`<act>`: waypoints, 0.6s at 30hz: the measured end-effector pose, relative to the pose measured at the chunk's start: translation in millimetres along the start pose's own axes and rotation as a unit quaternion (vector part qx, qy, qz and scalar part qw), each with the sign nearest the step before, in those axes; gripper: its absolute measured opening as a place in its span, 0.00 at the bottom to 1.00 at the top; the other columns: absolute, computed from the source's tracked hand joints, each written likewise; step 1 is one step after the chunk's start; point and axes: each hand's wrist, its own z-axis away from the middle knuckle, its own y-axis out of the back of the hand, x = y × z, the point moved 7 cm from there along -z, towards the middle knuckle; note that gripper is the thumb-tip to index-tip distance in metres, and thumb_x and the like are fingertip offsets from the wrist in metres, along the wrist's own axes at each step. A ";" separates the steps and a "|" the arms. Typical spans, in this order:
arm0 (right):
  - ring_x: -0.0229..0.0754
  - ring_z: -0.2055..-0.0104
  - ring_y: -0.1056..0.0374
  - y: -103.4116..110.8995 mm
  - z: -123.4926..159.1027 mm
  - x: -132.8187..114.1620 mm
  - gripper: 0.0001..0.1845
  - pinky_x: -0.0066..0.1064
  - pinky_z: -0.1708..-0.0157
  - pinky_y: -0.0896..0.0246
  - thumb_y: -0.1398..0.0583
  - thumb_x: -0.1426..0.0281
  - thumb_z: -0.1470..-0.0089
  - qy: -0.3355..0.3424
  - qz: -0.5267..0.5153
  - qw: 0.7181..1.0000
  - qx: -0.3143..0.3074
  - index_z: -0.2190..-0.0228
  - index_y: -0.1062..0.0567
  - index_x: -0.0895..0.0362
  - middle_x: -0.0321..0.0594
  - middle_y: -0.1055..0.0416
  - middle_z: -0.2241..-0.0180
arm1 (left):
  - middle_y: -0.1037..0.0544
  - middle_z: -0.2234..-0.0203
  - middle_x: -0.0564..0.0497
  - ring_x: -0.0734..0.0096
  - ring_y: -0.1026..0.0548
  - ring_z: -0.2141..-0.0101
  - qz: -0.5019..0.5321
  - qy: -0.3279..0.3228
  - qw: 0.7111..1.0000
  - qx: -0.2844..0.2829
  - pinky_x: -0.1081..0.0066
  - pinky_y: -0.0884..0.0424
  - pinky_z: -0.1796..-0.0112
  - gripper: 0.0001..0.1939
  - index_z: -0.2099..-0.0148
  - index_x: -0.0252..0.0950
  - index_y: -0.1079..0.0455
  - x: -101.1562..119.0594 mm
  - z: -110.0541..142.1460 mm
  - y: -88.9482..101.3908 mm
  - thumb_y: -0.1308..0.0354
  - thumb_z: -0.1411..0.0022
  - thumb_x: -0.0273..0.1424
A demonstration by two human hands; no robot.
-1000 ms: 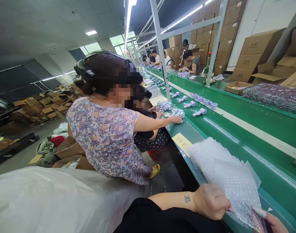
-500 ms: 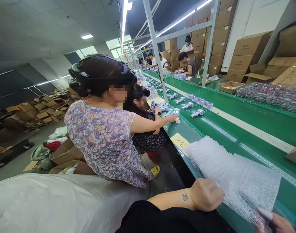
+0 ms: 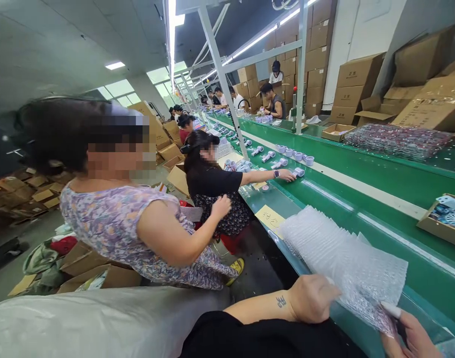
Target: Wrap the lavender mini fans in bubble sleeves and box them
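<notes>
My left hand is closed on the near edge of the top bubble-wrap bag, which lies on a fanned stack of bubble-wrap bags at the near edge of the green conveyor belt. At the bottom right corner my right hand pinches the bag's lower corner between thumb and fingers. A small tattoo shows on my left wrist.
A co-worker in a floral top leans back close on my left. Beyond her a seated person in black reaches a hand to the white handheld devices on the belt. A yellow note lies near. An open carton rides the belt at right.
The floral-top co-worker has pulled her arm off the belt and leaned back toward me. The seated person now reaches out to the devices. An open carton has come in at right.
</notes>
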 end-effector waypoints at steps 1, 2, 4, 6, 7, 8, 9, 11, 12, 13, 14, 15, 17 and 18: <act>0.52 0.66 0.28 0.8 1.0 -2.5 0.18 0.40 0.67 0.33 0.47 0.61 0.49 0.008 0.013 1.000 0.007 0.59 0.33 0.59 0.49 0.28 0.64 | 0.31 0.77 0.49 0.71 0.30 0.75 0.007 0.000 1.000 0.015 0.73 0.31 0.76 0.15 0.60 0.31 0.33 -0.3 0.7 1.3 0.53 0.51 0.23; 0.51 0.66 0.28 1.3 2.1 -3.4 0.18 0.39 0.68 0.33 0.47 0.61 0.48 0.008 0.024 1.000 0.013 0.59 0.32 0.59 0.49 0.27 0.65 | 0.30 0.76 0.48 0.71 0.30 0.75 0.014 0.003 0.999 0.030 0.73 0.31 0.75 0.14 0.60 0.31 0.33 -1.1 1.3 2.8 0.53 0.50 0.23; 0.49 0.68 0.28 1.3 4.5 -3.3 0.18 0.36 0.70 0.33 0.47 0.60 0.48 -0.002 0.037 0.999 0.017 0.60 0.32 0.58 0.47 0.27 0.66 | 0.29 0.76 0.48 0.70 0.29 0.74 0.022 0.018 0.998 0.050 0.72 0.30 0.73 0.10 0.62 0.31 0.33 -4.5 2.2 4.7 0.52 0.46 0.24; 0.48 0.68 0.28 1.6 6.6 -2.3 0.18 0.35 0.71 0.33 0.47 0.59 0.48 -0.016 0.037 0.999 0.019 0.60 0.32 0.58 0.46 0.27 0.67 | 0.29 0.76 0.48 0.70 0.29 0.74 0.020 0.046 0.997 0.053 0.72 0.30 0.73 0.06 0.65 0.31 0.33 -10.2 1.8 5.7 0.50 0.42 0.27; 0.48 0.68 0.28 1.7 7.5 -1.8 0.18 0.34 0.71 0.33 0.47 0.58 0.48 -0.023 0.033 0.999 0.019 0.61 0.31 0.58 0.46 0.27 0.67 | 0.29 0.76 0.48 0.71 0.28 0.74 0.018 0.061 0.997 0.050 0.72 0.29 0.72 0.07 0.66 0.31 0.33 -13.1 1.0 6.0 0.50 0.41 0.29; 0.48 0.68 0.28 1.0 8.3 -1.2 0.18 0.34 0.71 0.33 0.47 0.58 0.48 -0.032 0.031 0.999 0.012 0.61 0.31 0.57 0.45 0.26 0.67 | 0.29 0.77 0.48 0.71 0.28 0.74 0.017 0.073 0.996 0.045 0.72 0.29 0.72 0.07 0.67 0.32 0.33 -15.5 0.1 6.5 0.49 0.40 0.30; 0.48 0.68 0.28 0.8 9.1 -0.2 0.19 0.34 0.71 0.33 0.47 0.57 0.48 -0.044 0.032 0.999 0.008 0.61 0.31 0.57 0.44 0.26 0.67 | 0.29 0.77 0.49 0.72 0.29 0.74 0.016 0.082 0.996 0.040 0.72 0.29 0.72 0.08 0.67 0.32 0.33 -17.3 -1.1 7.1 0.50 0.39 0.31; 0.48 0.68 0.27 0.3 10.6 1.6 0.20 0.34 0.72 0.33 0.47 0.55 0.48 -0.068 0.037 0.997 0.000 0.61 0.30 0.56 0.44 0.26 0.67 | 0.30 0.78 0.49 0.73 0.29 0.75 0.017 0.089 0.995 0.035 0.73 0.30 0.72 0.09 0.67 0.32 0.33 -18.4 -3.3 8.2 0.51 0.38 0.31; 0.48 0.69 0.27 0.4 11.0 1.4 0.20 0.34 0.73 0.33 0.47 0.55 0.48 -0.072 0.039 0.997 0.000 0.62 0.29 0.56 0.44 0.25 0.67 | 0.30 0.78 0.50 0.73 0.29 0.75 0.018 0.087 0.995 0.034 0.74 0.30 0.72 0.09 0.67 0.32 0.33 -18.1 -4.1 8.6 0.51 0.38 0.31; 0.48 0.69 0.27 0.5 11.2 0.0 0.20 0.33 0.73 0.33 0.47 0.55 0.48 -0.069 0.038 0.997 0.001 0.62 0.29 0.56 0.43 0.25 0.67 | 0.29 0.77 0.50 0.73 0.29 0.74 0.018 0.085 0.996 0.033 0.74 0.30 0.72 0.09 0.66 0.32 0.33 -17.5 -4.6 8.8 0.51 0.38 0.30; 0.48 0.69 0.27 1.1 11.0 -2.2 0.20 0.33 0.73 0.33 0.46 0.55 0.48 -0.062 0.034 0.997 0.006 0.62 0.29 0.56 0.43 0.25 0.67 | 0.29 0.77 0.50 0.73 0.29 0.74 0.018 0.082 0.996 0.034 0.74 0.31 0.72 0.09 0.66 0.32 0.32 -16.9 -4.7 8.8 0.51 0.38 0.30; 0.48 0.69 0.27 1.9 10.5 -5.2 0.19 0.33 0.72 0.33 0.46 0.55 0.48 -0.051 0.030 0.998 0.013 0.62 0.29 0.56 0.43 0.25 0.68 | 0.30 0.77 0.50 0.73 0.30 0.74 0.016 0.078 0.996 0.033 0.74 0.31 0.72 0.09 0.66 0.32 0.32 -16.3 -4.6 8.6 0.51 0.38 0.30; 0.46 0.70 0.27 3.9 9.0 -11.4 0.18 0.32 0.72 0.32 0.46 0.56 0.48 -0.031 0.031 0.999 0.029 0.62 0.29 0.56 0.42 0.25 0.68 | 0.31 0.78 0.50 0.73 0.30 0.75 0.010 0.069 0.997 0.028 0.74 0.31 0.73 0.10 0.66 0.32 0.31 -15.1 -3.9 7.4 0.52 0.39 0.30; 0.46 0.71 0.27 4.9 8.0 -14.2 0.18 0.32 0.72 0.32 0.46 0.56 0.48 -0.024 0.033 0.999 0.036 0.63 0.29 0.56 0.42 0.25 0.69 | 0.31 0.78 0.50 0.73 0.31 0.75 0.006 0.062 0.998 0.023 0.74 0.31 0.73 0.10 0.67 0.32 0.31 -14.3 -3.6 6.7 0.52 0.39 0.30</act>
